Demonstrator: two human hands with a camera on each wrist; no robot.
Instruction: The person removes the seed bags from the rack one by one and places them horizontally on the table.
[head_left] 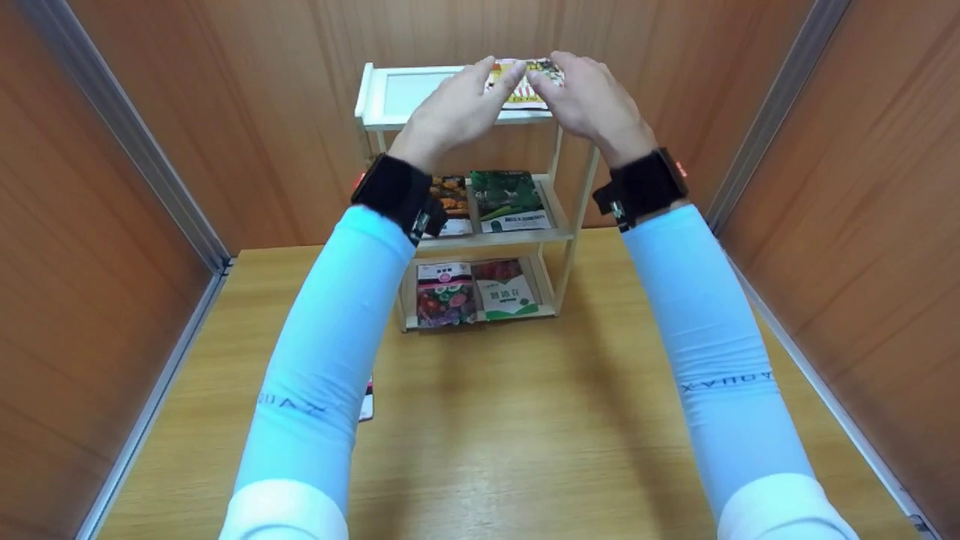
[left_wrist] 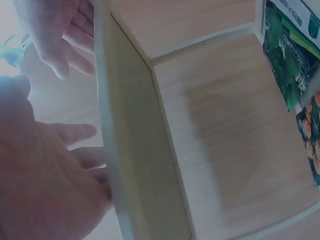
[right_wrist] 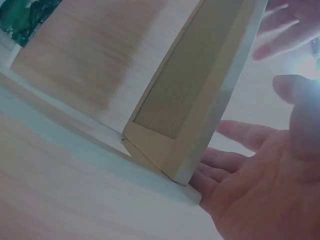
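My left hand and right hand are at the right part of the white rack's top shelf, one on either side of a yellow, white and red printed packet. Their fingers look loosely extended, with the thumbs close together over the packet. Both hands partly cover it, so finger contact is hard to make out. In the left wrist view, the left hand reaches past the shelf edge. The right wrist view has the right hand at the shelf's corner, with its fingers behind the edge.
The middle shelf carries an orange-flower packet and a green packet. Below lie a pink-flower packet and a white-green packet. A packet's edge shows beside my left sleeve. Wooden panels enclose the table.
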